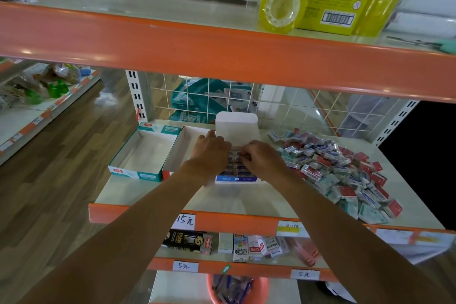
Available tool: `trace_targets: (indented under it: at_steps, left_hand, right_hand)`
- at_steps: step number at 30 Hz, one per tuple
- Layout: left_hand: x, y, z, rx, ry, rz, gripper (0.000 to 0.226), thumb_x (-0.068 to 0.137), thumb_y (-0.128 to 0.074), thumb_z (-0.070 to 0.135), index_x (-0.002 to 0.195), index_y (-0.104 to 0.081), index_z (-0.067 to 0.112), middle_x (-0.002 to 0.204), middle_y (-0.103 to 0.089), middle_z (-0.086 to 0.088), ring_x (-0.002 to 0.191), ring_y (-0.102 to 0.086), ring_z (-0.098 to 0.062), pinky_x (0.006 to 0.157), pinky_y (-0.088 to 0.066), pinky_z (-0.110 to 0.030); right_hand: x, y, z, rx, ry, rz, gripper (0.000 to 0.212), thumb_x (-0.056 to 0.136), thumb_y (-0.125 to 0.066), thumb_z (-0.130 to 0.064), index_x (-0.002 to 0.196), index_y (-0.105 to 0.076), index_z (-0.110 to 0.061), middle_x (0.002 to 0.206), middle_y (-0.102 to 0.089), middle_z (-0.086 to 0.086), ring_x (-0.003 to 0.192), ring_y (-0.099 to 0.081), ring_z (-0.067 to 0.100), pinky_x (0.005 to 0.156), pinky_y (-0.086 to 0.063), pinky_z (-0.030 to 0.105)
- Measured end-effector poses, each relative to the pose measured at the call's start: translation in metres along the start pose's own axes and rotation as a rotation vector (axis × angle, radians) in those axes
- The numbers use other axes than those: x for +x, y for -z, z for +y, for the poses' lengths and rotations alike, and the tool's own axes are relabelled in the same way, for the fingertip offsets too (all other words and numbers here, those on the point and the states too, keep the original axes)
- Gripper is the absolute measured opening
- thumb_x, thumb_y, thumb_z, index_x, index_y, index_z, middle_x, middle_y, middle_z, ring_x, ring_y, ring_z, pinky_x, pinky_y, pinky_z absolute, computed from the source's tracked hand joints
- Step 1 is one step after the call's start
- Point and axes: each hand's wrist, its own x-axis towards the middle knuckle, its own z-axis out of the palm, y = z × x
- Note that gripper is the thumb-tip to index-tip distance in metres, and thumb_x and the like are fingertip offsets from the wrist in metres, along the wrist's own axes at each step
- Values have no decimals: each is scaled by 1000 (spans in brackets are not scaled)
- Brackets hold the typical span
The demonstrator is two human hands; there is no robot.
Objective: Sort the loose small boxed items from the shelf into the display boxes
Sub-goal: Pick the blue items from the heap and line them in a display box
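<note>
Forearms point(153, 205) reach in | right grip point(259, 158) pinches small boxes point(235, 158) in blue display box point(235, 178) beneath; left grip point(209, 153) bent beside it, hold unclear | step: seating a row, likely | next: reach right to loose pile point(345, 170) for matching boxes

The cream shelf point(237, 200), orange along its front edge, bears three open boxes side by side: a teal display box point(138, 173), a red-cornered box point(190, 138) and a blue-fronted box point(235, 178). A heap of loose small boxes point(343, 170) lies just right of them.

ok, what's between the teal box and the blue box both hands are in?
One open white box with a red edge, seemingly empty, right beside the teal box; the left hand covers its right side. Head view.
</note>
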Motion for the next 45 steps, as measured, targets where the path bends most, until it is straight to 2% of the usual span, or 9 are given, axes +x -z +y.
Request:
trace_targets:
  at_steps: [4,7,10,16,23,29,32,40,45]
  left_hand:
    - [2,16,7,-5,27,107,36,98,-41,41,125,-51,21,128,-50,-5,119,-42,-23,98,-38,-37]
    - [5,27,13,-15,60,133,40,98,-40,43,130,-46,20,138,-40,-8,127,-35,-26,102,-35,-39]
    - [9,33,24,4,59,125,43,98,-40,43,133,-40,18,141,-36,-9,129,-32,-28,102,-34,-41]
    - [20,41,72,-48,-35,101,47,97,-40,41,138,-35,18,143,-33,-11,130,-30,-30,100,-35,-43]
    - [38,46,127,-109,-120,82,47,95,-42,41,137,-39,18,143,-31,-11,134,-24,-30,102,-33,-42]
    - [44,45,154,-142,-163,65,50,96,-40,42,139,-39,16,143,-33,-11,133,-25,-29,102,-32,-43]
    - [46,45,160,-157,-160,56,53,95,-43,45,139,-38,17,144,-32,-11,134,-24,-29,104,-31,-43]
    - [60,35,169,-157,-115,12,49,95,-43,35,141,-35,17,142,-34,-11,130,-29,-29,103,-34,-43]
    - [71,32,177,-105,-82,-28,40,96,-44,33,129,-51,13,134,-42,-11,121,-36,-28,100,-39,-43]
  right_hand:
    - [-7,5,1,-105,14,127,32,95,-55,-33,122,-63,-19,120,-65,4,108,-58,25,89,-48,37]
    - [-12,13,9,-200,-17,128,46,95,-50,-43,138,-48,-26,139,-53,2,127,-47,25,102,-42,44]
    - [-20,24,25,-227,-94,113,53,95,-49,-47,143,-39,-28,144,-46,1,133,-40,25,108,-35,46]
    - [-49,45,62,-251,-192,147,50,92,-49,-49,138,-43,-29,141,-48,3,130,-43,27,107,-34,49]
    - [-91,66,114,-280,-371,116,58,91,-44,-54,145,-29,-37,148,-39,-4,136,-37,23,108,-33,47]
    - [-112,74,146,-293,-473,111,59,92,-37,-64,144,-29,-39,149,-38,-2,137,-35,22,107,-33,47]
    - [-115,76,155,-283,-490,58,61,92,-38,-62,146,-26,-36,152,-34,-2,139,-32,24,109,-31,47]
    - [-107,76,167,-209,-458,74,52,93,-45,-55,140,-39,-33,145,-45,-3,134,-40,25,106,-34,49]
    - [-96,74,169,-265,-368,93,43,95,-48,-44,134,-50,-26,139,-52,2,127,-47,26,105,-38,49]
